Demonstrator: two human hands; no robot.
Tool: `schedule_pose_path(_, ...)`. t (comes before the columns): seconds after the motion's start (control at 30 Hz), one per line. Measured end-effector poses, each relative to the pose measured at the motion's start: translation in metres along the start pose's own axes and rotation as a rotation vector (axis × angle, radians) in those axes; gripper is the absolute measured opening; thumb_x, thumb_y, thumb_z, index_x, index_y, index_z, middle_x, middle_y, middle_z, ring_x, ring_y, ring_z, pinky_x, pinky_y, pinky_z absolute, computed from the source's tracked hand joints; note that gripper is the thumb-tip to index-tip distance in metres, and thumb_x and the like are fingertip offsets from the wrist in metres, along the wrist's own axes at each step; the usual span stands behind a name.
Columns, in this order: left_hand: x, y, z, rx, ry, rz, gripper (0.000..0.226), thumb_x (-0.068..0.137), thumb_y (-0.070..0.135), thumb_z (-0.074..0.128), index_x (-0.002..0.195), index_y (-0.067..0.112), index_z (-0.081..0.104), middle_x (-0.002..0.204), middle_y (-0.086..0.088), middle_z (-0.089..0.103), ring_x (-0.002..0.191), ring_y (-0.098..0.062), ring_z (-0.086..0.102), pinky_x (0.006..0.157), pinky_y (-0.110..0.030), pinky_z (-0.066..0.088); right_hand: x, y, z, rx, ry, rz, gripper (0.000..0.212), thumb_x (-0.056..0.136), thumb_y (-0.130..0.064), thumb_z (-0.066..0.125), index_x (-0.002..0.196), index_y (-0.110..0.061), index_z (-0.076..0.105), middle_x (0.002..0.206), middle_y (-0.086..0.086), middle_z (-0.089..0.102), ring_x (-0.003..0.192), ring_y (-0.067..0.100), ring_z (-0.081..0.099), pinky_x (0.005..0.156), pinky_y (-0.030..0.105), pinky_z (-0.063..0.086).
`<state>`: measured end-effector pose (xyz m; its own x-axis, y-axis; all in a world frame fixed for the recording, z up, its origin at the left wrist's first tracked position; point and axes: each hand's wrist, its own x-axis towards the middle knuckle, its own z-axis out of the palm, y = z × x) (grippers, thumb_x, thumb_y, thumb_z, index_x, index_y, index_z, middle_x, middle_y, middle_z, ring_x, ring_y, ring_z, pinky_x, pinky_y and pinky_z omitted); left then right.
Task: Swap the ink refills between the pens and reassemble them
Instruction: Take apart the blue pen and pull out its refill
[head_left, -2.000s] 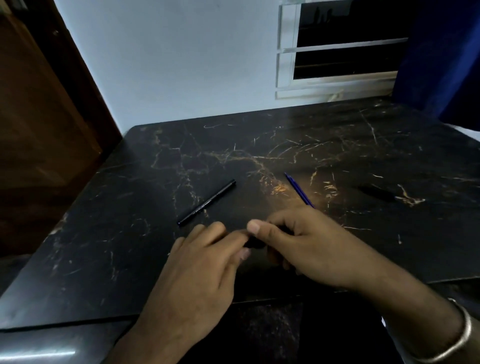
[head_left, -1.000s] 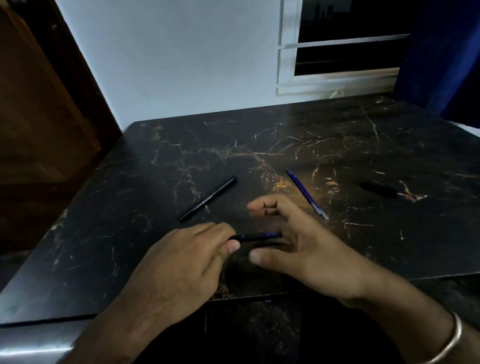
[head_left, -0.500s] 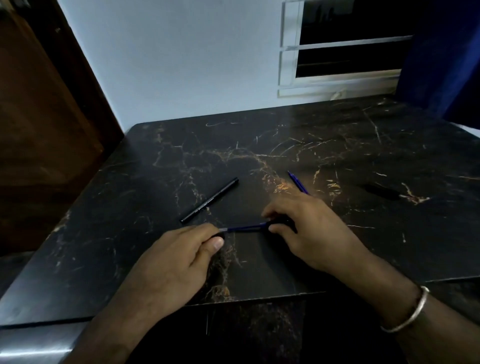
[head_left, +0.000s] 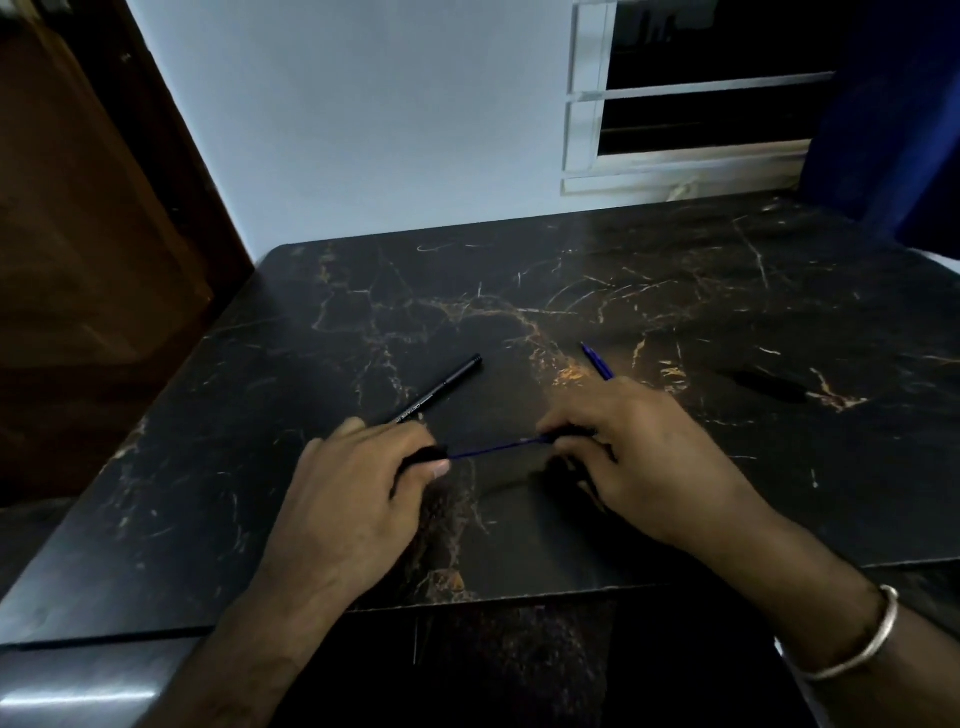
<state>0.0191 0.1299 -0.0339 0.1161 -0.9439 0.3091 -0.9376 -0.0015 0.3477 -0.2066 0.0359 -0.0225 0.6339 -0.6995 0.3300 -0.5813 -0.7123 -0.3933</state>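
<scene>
Blue ink refill (head_left: 493, 448) stretches thin and nearly level between the two hands, just above the near middle of the black marble table (head_left: 675, 312). Its left end disappears into a short black pen piece (head_left: 427, 457) that the left hand (head_left: 358, 499) pinches between thumb and curled fingers. Its right end runs to the right hand (head_left: 639, 457), whose thumb and forefinger are closed on it together with a dark piece (head_left: 574, 431) at the fingertips; whether that piece is a pen section or just shadow is hard to tell in the dim light. Both hands hover low over the table, knuckles up, set apart by the bare length of refill.

Beyond the refill and to its left, a black pen barrel (head_left: 439, 391) lies flat on the table, slanting away to the right, with its near end hidden behind the left hand's fingers. Beyond the refill and to its right, a second blue refill (head_left: 597, 361) lies on the table, its near end covered by the right hand. Further right of the refill, well apart from the hands, a small dark part (head_left: 769, 385) lies on the marble; its exact shape is unclear. A metal bangle (head_left: 862, 644) circles the right wrist.
</scene>
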Motion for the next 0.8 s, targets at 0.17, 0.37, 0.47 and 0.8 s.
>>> schedule_pose_path(0.17, -0.007, -0.020, -0.003, -0.080, 0.036, -0.091, 0.011, 0.088, 0.035, 0.061, 0.081, 0.030, 0.066, 0.075, 0.011, 0.061, 0.076, -0.010, 0.057, 0.071, -0.041, 0.051, 0.000, 0.014, -0.004, -0.143, -0.062, 0.139, 0.020, 0.094, -0.028, 0.061, 0.112, -0.035, 0.067, 0.111, -0.017, 0.062, 0.112, 0.008, 0.051, 0.097, 0.029, 0.042)
schedule_pose_path(0.37, -0.004, 0.009, 0.008, -0.199, 0.035, 0.045, 0.013, 0.086, 0.041, 0.061, 0.090, 0.032, 0.070, 0.088, 0.017, 0.060, 0.081, -0.004, 0.061, 0.069, -0.022, 0.049, 0.001, -0.019, 0.005, -0.017, -0.040, -0.095, 0.042, 0.091, -0.025, 0.066, 0.132, -0.028, 0.060, 0.122, -0.010, 0.065, 0.117, 0.011, 0.052, 0.100, 0.029, 0.043)
schedule_pose_path(0.47, 0.002, 0.015, 0.010, -0.245, 0.052, 0.033, 0.037, 0.084, 0.059, 0.049, 0.111, 0.041, 0.065, 0.104, 0.026, 0.053, 0.101, 0.007, 0.055, 0.069, -0.006, 0.043, 0.001, -0.013, 0.000, -0.082, 0.014, -0.095, 0.029, 0.092, -0.011, 0.062, 0.117, -0.020, 0.073, 0.104, 0.000, 0.073, 0.101, 0.020, 0.061, 0.086, 0.039, 0.052)
schedule_pose_path(0.8, -0.004, 0.005, 0.017, -0.230, -0.027, -0.065, 0.050, 0.083, 0.065, 0.040, 0.121, 0.041, 0.061, 0.108, 0.025, 0.052, 0.099, 0.010, 0.054, 0.067, -0.006, 0.039, -0.002, 0.139, -0.094, -0.150, 0.062, 0.877, 0.021, 0.094, -0.025, 0.061, 0.114, -0.022, 0.069, 0.092, 0.000, 0.055, 0.074, 0.014, 0.050, 0.071, 0.040, 0.044)
